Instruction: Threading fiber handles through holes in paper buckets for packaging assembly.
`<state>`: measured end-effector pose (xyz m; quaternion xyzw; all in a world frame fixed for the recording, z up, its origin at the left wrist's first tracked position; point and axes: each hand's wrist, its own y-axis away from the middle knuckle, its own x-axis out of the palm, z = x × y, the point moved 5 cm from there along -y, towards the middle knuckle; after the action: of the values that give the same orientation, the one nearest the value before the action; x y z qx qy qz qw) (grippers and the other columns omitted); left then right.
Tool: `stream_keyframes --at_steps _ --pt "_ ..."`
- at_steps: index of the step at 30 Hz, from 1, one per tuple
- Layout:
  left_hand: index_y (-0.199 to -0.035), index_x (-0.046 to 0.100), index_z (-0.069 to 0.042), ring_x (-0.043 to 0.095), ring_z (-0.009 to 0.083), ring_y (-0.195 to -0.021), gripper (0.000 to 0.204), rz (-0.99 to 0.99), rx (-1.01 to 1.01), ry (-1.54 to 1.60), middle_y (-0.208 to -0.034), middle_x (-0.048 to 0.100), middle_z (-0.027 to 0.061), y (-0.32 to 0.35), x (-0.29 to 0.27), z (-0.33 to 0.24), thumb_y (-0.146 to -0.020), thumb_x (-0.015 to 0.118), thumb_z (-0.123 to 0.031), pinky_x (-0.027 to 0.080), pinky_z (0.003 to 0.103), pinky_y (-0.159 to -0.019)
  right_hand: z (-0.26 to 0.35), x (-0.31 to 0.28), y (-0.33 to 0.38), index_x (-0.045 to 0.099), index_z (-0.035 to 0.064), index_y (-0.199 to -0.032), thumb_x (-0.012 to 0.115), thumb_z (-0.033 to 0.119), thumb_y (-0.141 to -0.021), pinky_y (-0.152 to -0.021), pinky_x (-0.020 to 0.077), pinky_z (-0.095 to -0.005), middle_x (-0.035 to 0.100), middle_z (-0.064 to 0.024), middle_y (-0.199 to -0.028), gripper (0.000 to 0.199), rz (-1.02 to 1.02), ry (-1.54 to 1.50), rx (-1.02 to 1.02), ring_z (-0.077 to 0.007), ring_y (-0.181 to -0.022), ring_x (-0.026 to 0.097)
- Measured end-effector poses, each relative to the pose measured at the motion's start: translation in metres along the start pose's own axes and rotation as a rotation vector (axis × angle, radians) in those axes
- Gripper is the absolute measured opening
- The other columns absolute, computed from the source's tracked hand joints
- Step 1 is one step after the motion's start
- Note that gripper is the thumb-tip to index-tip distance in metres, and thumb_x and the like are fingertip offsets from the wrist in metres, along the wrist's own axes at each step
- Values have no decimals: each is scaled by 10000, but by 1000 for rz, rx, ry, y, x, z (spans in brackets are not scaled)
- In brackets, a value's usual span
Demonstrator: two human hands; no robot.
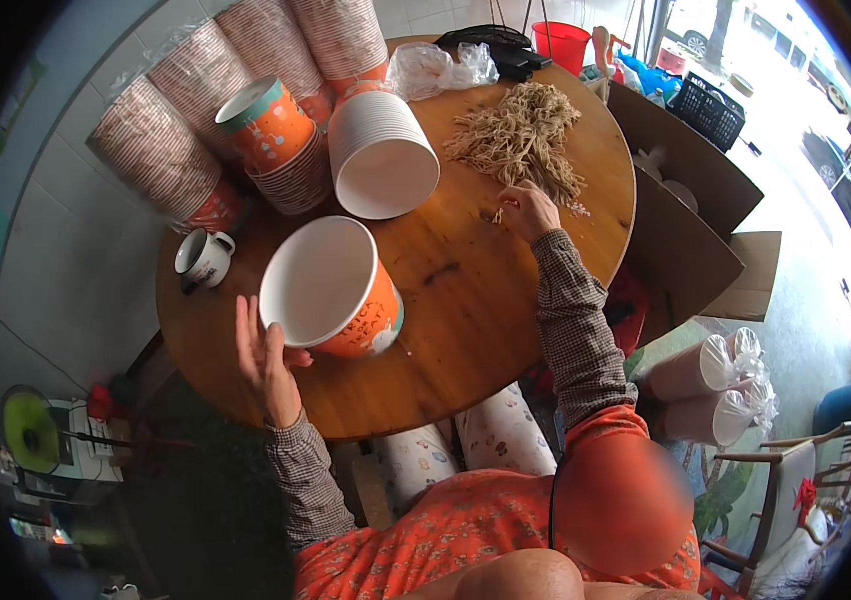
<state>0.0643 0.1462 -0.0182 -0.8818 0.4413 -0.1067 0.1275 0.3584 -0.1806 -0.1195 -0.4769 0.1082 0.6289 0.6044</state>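
Observation:
A large paper bucket (pixel 353 315), white inside and orange with a teal base outside, lies tilted on the round wooden table with its mouth toward me. My left hand (pixel 270 360) is at its near left rim, fingers stretched apart and thumb against the edge. Beyond it, to the right, a heap of tangled tan cords (pixel 520 135) is spread on the table. By the heap's near edge, my right hand (pixel 530 212) has its fingers drawn together, and a short tan cord end shows under the fingertips.
Nested white buckets (pixel 385 160) and wrapped stacks of cups (pixel 160 150) stand at the far left of the table (pixel 465 300). A white enamel mug (pixel 205 257) sits near the left edge. Right of the table are an open cardboard box (pixel 690 225) and bagged bucket stacks (pixel 700 385).

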Motion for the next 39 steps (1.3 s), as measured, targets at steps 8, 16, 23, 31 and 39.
stream_keyframes --at_steps 8,16,23,31,39 --pt "-1428 359 -41 600 103 -693 511 31 5 -58 -1222 570 112 15 9 10 -956 535 -123 516 211 -532 0 14 0 695 152 -915 575 197 -871 -787 485 -392 564 -64 -974 135 113 82 19 -278 -972 586" --pt "-1426 383 -67 597 102 -700 515 -33 177 -193 -1113 606 103 20 -7 0 -931 521 -30 506 213 -566 5 12 2 633 108 -916 591 204 -850 -771 486 -393 561 -70 -994 124 56 85 -31 -277 -937 596" --pt "-1429 373 -62 450 398 -1266 575 103 585 -819 -1432 389 216 55 17 39 -883 528 29 483 391 -946 45 -7 28 579 59 -908 632 147 -839 -682 496 -339 565 -76 -943 124 -94 -202 -104 -241 -750 595" --pt "-1266 540 -70 578 140 -692 367 158 331 -693 -1088 640 108 51 3 92 -906 608 -53 506 254 -610 14 -22 44 649 48 -880 627 109 -860 -690 503 -349 606 -113 -898 68 -448 -327 45 -265 -784 636" --pt "-944 653 -16 673 276 -745 97 377 450 -518 -853 677 137 44 73 74 -871 634 -77 529 318 -627 17 -3 33 673 95 -879 646 345 -818 -797 488 -391 628 -75 -958 258 -126 18 191 -275 -904 618"
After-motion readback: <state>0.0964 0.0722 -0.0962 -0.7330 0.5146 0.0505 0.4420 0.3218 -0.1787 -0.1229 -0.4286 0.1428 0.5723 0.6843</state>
